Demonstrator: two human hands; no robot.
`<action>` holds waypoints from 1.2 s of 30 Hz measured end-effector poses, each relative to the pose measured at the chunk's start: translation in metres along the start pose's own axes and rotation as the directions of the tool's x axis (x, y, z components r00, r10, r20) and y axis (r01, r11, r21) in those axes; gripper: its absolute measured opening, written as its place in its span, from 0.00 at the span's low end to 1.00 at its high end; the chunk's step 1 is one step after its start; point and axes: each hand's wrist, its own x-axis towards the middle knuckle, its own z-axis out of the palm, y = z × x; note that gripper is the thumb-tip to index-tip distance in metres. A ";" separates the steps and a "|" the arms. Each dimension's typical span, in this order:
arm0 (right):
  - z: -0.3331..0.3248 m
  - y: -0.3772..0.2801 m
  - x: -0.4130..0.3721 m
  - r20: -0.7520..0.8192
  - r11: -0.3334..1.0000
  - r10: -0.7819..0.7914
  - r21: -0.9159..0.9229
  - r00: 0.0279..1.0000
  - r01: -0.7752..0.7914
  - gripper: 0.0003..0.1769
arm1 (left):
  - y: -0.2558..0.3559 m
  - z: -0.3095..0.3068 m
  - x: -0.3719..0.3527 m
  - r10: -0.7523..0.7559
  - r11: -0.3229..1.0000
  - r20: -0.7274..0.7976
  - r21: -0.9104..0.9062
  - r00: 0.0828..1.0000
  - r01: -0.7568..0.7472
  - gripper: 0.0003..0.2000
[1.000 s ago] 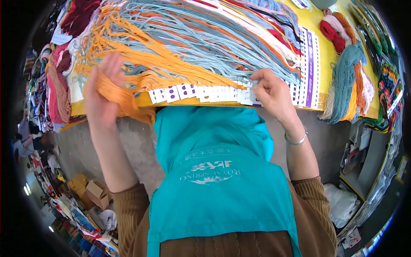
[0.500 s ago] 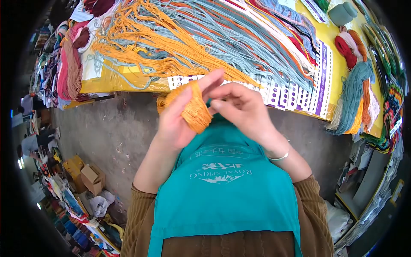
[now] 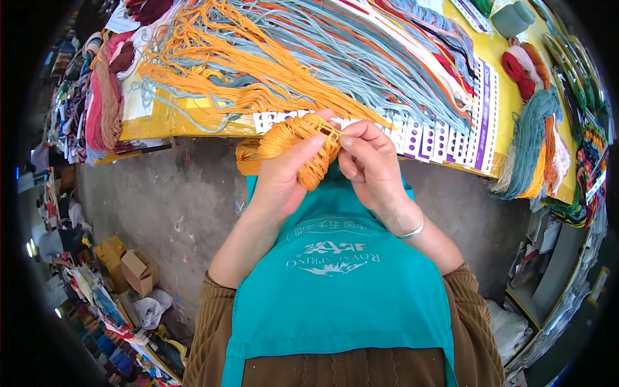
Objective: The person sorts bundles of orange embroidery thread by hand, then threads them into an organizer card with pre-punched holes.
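Note:
A looped skein of orange embroidery thread (image 3: 287, 138) is gripped in my left hand (image 3: 287, 174), its thumb pressed across the bundle and the other fingers mostly hidden behind. My right hand (image 3: 374, 161) pinches at the skein's right end with thumb and forefinger; the strand between the tips is too small to make out well. Both hands are just in front of the table edge, above my teal apron (image 3: 342, 290). Beyond them, long orange threads (image 3: 258, 97) lie fanned over light blue threads (image 3: 361, 71) on the table.
White punched cards with purple print (image 3: 480, 129) line the yellow table edge (image 3: 174, 129). Hanks of teal and orange thread (image 3: 535, 142) hang at the right, pink and brown ones (image 3: 103, 109) at the left. A grey-green spool (image 3: 512, 19) stands at the back. Cardboard boxes (image 3: 138, 267) sit on the floor.
The orange skein has turned and now shows its looped end toward my right hand. My right hand has shifted slightly down and right, its fingers now pinching at the skein.

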 end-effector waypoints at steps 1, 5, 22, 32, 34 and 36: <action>0.001 0.001 0.000 -0.014 0.992 -0.049 -0.113 0.999 0.047 0.02 | -0.001 0.003 0.000 0.006 0.999 -0.039 0.051 0.999 -0.004 0.22; 0.002 0.003 0.001 -0.055 0.979 -0.082 -0.190 0.995 0.070 0.01 | -0.001 0.010 0.002 0.097 0.992 -0.177 0.101 0.979 -0.080 0.20; -0.002 0.006 0.001 0.044 0.991 0.008 -0.133 0.999 -0.002 0.02 | -0.007 -0.004 0.010 0.030 0.999 -0.153 -0.037 0.988 -0.037 0.18; -0.004 0.005 0.002 0.020 0.996 0.032 -0.079 0.999 -0.030 0.01 | -0.008 0.001 0.011 0.071 0.997 -0.191 -0.013 0.979 -0.075 0.16; -0.004 0.005 0.002 0.019 0.997 0.031 -0.072 0.999 -0.030 0.01 | -0.009 -0.002 0.012 0.060 0.998 -0.186 -0.010 0.981 -0.063 0.16; -0.004 0.005 0.002 0.021 0.998 0.030 -0.064 0.999 -0.029 0.01 | -0.009 -0.002 0.012 0.057 0.998 -0.184 -0.007 0.981 -0.059 0.15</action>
